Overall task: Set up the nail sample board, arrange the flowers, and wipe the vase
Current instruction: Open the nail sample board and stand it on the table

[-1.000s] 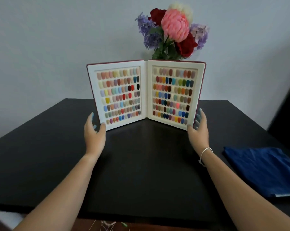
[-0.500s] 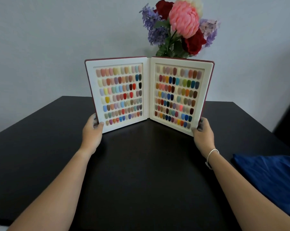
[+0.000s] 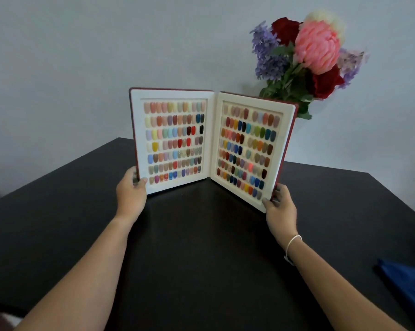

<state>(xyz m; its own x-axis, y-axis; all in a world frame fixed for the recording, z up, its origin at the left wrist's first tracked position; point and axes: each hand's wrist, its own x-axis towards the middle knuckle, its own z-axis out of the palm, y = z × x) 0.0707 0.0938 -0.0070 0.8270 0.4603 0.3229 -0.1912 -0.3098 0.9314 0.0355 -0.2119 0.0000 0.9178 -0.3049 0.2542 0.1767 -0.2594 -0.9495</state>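
The left hand [image 3: 130, 194] pinches the lower left corner of the red-covered, book-style nail sample board [image 3: 211, 144], which stands open and upright on the black table [image 3: 201, 247], its white panels filled with rows of coloured nail tips. The right hand [image 3: 281, 209] grips its lower right corner. Behind the right panel rise pink, red and purple flowers [image 3: 306, 56]; a folded blue cloth [image 3: 407, 280] lies far right.

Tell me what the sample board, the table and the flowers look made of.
Sample board: dark red cover, probably leatherette over stiff card, with matte white, padded-looking foam or plastic trays; the glossy colour tips look plastic.
Table: smooth matte black, likely laminate or painted wood.
Flowers: probably artificial fabric, with uniform, crisp petals.
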